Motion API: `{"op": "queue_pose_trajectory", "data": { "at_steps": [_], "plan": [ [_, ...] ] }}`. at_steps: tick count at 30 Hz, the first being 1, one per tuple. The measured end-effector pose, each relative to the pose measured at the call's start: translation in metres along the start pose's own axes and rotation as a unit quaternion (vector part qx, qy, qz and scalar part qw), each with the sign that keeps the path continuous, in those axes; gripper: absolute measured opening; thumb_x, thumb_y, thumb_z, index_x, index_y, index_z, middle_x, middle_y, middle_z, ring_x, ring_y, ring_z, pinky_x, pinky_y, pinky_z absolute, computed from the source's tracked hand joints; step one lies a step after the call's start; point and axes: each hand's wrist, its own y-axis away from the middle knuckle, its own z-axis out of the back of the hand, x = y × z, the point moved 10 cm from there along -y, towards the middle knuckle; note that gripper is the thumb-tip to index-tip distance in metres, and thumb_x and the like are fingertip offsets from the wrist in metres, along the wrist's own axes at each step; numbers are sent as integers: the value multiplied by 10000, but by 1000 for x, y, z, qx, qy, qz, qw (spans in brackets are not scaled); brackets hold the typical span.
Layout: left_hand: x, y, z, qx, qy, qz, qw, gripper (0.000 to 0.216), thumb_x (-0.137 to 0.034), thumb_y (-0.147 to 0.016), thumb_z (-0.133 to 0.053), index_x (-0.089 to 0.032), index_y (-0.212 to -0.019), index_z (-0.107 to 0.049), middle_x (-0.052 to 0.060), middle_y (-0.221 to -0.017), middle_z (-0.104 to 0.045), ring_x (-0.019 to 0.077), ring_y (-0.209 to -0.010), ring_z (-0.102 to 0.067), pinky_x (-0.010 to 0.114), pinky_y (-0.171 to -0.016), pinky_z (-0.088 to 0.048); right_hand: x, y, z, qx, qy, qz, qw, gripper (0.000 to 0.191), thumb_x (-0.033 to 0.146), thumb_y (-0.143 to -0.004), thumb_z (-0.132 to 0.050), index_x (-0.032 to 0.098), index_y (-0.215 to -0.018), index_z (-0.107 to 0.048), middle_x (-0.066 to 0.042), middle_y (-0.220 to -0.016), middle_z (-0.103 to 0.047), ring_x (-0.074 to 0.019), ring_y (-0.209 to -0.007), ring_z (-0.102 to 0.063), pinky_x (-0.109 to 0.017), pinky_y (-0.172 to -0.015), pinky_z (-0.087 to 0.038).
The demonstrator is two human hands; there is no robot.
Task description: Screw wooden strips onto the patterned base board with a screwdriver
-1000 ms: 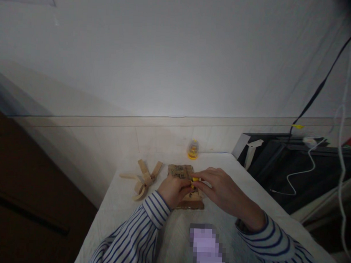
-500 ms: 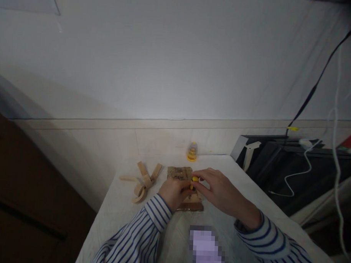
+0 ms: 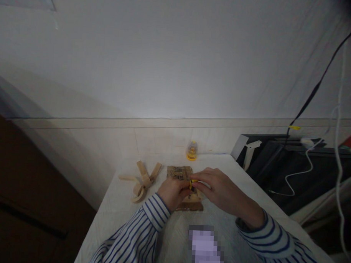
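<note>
My left hand [image 3: 173,192] has its fingers pinched on a small yellow-and-black piece [image 3: 193,182] above the table. From the other side, my right hand [image 3: 215,186] closes thumb and fingertips on the yellow part of the same piece. Most of it is hidden by the fingers, so its exact kind cannot be made out. Under both hands lies a brown printed packet [image 3: 180,172], partly covered by them. To the left is a knotted tan strap [image 3: 145,181] with loose ends.
A small clear container with a yellow base [image 3: 192,152] stands at the table's back edge by the wall. In front of me on the white table [image 3: 109,221] lies a blurred-out purple rectangle [image 3: 206,247]. Dark panels [image 3: 269,165] and a white cable [image 3: 309,163] are right of the table.
My right fingers have shifted on the yellow part, and less of it shows now. The left hand has barely moved.
</note>
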Motion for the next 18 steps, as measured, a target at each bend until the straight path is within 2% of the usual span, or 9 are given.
{"op": "queue_pose_trajectory", "data": {
  "at_steps": [9,18],
  "plan": [
    [-6,0,2,-2,20,-14,1000,168,-183,-810,-531,-197,-925,-653,18,-858,-674,155,-782,-595,222,-683,-421,0,1,2,-6,39,-4,999,203,281,-859,-507,182,-995,-620,-52,-856,-669,-201,-797,-580,-351,-701,-418],
    [-4,-1,2,10,3,2,1000,156,-220,-808,-540,-193,-892,-669,14,-751,-667,144,-678,-585,213,-591,-395,-1,2,1,-25,38,-16,999,194,305,-864,-494,182,-940,-623,-62,-848,-667,-205,-797,-580,-364,-712,-427]
  ]
}}
